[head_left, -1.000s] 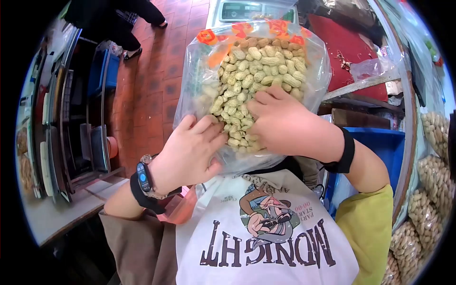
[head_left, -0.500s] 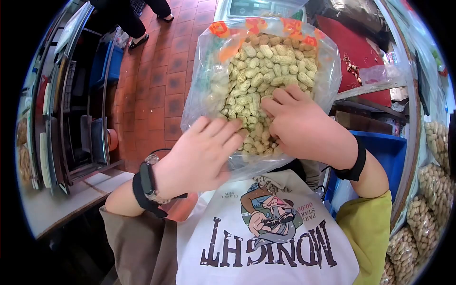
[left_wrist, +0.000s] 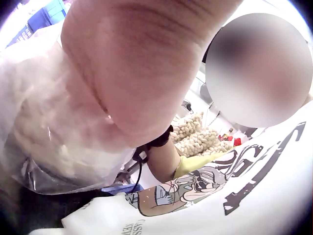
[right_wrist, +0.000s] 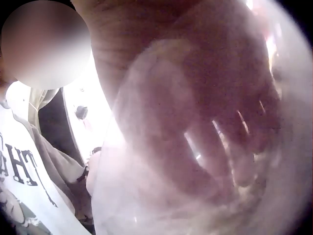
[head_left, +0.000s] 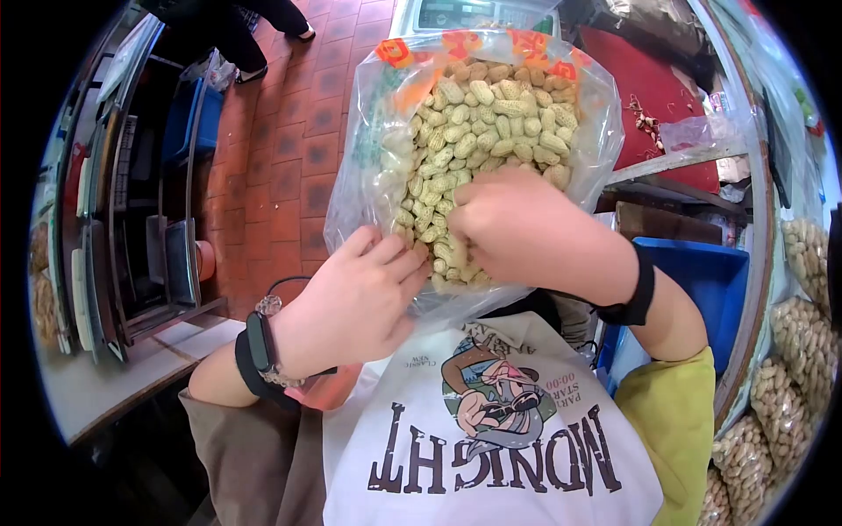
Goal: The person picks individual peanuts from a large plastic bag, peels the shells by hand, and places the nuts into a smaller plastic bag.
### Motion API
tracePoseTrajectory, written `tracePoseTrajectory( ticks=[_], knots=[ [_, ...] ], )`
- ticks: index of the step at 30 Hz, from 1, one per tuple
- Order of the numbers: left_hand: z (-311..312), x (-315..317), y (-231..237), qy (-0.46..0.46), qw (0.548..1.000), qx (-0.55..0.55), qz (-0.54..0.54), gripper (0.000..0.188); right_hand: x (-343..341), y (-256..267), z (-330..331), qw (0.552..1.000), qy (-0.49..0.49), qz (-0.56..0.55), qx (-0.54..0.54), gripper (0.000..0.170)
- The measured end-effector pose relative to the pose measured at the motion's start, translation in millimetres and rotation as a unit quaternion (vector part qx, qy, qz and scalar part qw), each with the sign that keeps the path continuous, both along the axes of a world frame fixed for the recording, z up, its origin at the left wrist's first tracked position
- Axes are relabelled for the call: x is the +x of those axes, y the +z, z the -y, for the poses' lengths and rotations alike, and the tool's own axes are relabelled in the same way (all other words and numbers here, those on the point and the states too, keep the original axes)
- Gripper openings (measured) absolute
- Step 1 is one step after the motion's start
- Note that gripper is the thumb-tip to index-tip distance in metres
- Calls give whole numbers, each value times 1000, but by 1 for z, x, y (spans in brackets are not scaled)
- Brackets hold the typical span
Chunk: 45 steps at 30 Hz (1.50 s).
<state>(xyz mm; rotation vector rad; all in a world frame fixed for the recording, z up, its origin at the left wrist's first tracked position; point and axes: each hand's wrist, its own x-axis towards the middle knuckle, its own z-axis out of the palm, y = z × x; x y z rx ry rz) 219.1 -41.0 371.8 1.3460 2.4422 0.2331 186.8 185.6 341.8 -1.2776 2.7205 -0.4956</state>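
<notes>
A clear plastic bag [head_left: 601,131] with orange-red printing lies open, filled with unshelled peanuts [head_left: 478,131]. My left hand [head_left: 355,294] rests at the bag's near left side, its loosely bent fingertips touching the lowest peanuts. My right hand [head_left: 526,223] reaches into the bag from the right, fingers bent down among the peanuts. Through the cloudy plastic, the right wrist view shows the right hand's thumb and fingers [right_wrist: 239,171] pointing down toward the peanuts; whether they pinch any I cannot tell. The heel of the left hand [left_wrist: 142,73] fills much of the left wrist view, beside the bag.
Behind the bag stands a scale [head_left: 478,16]. A red surface [head_left: 636,105] with scraps on it is at the back right, above a blue bin [head_left: 693,280]. Bagged peanuts [head_left: 794,351] line the right edge. At left are a dark rack [head_left: 132,219] and red floor tiles [head_left: 289,175].
My right hand has shifted over the peanuts, its fingers now bent further down than before. My left hand moved inward half a second ago, then back to the left edge of the peanuts.
</notes>
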Motion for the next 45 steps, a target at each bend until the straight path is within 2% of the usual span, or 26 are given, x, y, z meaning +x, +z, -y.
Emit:
tracePoseTrajectory(
  ticks=[3,5,10,12,15,21,23,24,25,26,27,28,29,30,31,33,36,40,42,45],
  knots=[
    [-3,2,3,-7,1000,-8,-16,50,-2,-9,19,998,4,51,23,5],
    [-4,3,6,-9,1000,-16,-17,49,-4,-6,31,983,52,102,140,8],
    [-2,4,11,-8,999,-31,-22,45,5,-13,30,977,89,87,173,5],
    [-1,3,15,-11,998,-65,17,42,8,-11,28,975,93,83,183,5],
    [2,3,15,8,999,-44,27,40,7,-3,26,968,91,101,211,9],
    [3,5,18,9,1000,-17,4,42,18,-9,16,984,42,76,153,15],
    [-1,5,15,-3,1000,3,-9,39,24,-12,11,993,21,-54,100,18],
    [-1,6,14,-10,999,18,-24,36,26,-12,7,993,26,-59,96,18],
    [-3,6,12,0,1000,10,-30,36,26,-12,2,997,8,-56,48,19],
    [-6,5,9,-29,998,20,-56,30,26,-13,1,999,-7,-53,-4,20],
    [-7,4,7,-56,995,28,-81,26,25,-14,1,998,8,-59,-16,20],
    [-8,2,7,-42,995,17,-85,26,26,-13,1,997,1,-72,0,17],
    [-11,1,6,-77,988,32,-129,21,27,-13,2,996,-9,-84,20,14],
    [-14,-1,5,-113,977,51,-173,17,27,-12,3,996,2,-88,16,14],
    [-17,-2,3,-101,978,50,-177,17,27,-11,2,996,-1,-78,33,15],
    [-23,-5,0,-139,964,78,-213,11,25,-9,1,995,-4,-75,64,17],
    [-34,-10,-1,-148,956,100,-233,8,23,-14,-1,994,-10,-99,40,20],
    [-43,-16,12,-163,941,135,-265,9,20,-12,-7,994,3,-92,60,25],
    [-47,-19,20,-161,931,179,-275,9,18,-6,-10,998,7,-59,-26,29],
    [-55,-22,28,-161,914,228,-293,10,16,15,-16,999,-16,-1,-37,31]
  ],
)
